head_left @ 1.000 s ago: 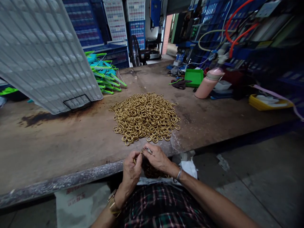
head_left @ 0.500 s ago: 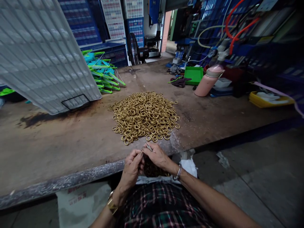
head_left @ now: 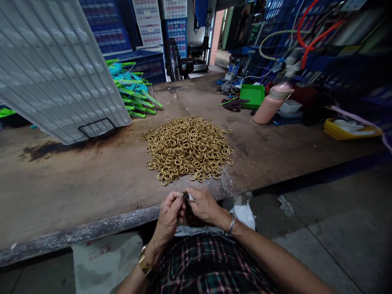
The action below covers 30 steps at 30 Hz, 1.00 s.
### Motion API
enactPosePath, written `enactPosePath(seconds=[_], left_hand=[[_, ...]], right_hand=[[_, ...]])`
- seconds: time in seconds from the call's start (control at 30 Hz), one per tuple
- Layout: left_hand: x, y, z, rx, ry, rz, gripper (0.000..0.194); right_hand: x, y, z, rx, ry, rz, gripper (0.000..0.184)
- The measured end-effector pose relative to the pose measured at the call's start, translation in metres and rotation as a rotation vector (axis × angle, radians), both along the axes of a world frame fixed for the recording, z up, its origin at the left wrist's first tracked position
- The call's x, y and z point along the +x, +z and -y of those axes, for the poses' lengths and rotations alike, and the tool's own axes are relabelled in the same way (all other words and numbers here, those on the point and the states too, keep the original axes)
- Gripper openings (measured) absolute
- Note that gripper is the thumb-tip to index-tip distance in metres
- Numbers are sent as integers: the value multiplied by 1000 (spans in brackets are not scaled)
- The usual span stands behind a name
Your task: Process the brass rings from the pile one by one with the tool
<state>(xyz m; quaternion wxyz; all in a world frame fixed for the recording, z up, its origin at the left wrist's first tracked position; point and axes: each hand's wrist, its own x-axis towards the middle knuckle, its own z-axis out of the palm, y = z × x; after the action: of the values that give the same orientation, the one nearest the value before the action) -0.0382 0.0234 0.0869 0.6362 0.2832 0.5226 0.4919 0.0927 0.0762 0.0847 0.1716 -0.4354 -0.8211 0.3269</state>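
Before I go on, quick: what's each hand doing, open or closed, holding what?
Left hand: closed, fingertips pinching a small gold-coloured piece.
Right hand: closed around a pale object, mostly hidden; can't tell what.

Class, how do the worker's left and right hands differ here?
The left hand pinches a small yellowish piece; the right hand holds something silvery, mostly hidden. The left hand's wristband is broad and gold-coloured; the right hand's bangle is narrower and silver-coloured. Both hands are ungloved.
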Motion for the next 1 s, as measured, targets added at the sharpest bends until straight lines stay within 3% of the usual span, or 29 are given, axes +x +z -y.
enactPosePath(seconds=[0.2,0.53,0.7,0.83,1.0], left_hand=[[-2,0,0,14,-4,-65,33],[-6,-2,8,163,-41,-235,35],[0,13,16,150,-124,12,29],[-1,16,10,25,-2,257,32],[-13,8,7,-31,106,327,30]], right_hand=[[-2,2,1,79,35,136,19],[2,6,-4,35,130,248,25],[-6,1,-14,88,40,295,25],[-22,-3,-23,181,-68,198,32],[-40,-4,-34,227,-133,263,34]])
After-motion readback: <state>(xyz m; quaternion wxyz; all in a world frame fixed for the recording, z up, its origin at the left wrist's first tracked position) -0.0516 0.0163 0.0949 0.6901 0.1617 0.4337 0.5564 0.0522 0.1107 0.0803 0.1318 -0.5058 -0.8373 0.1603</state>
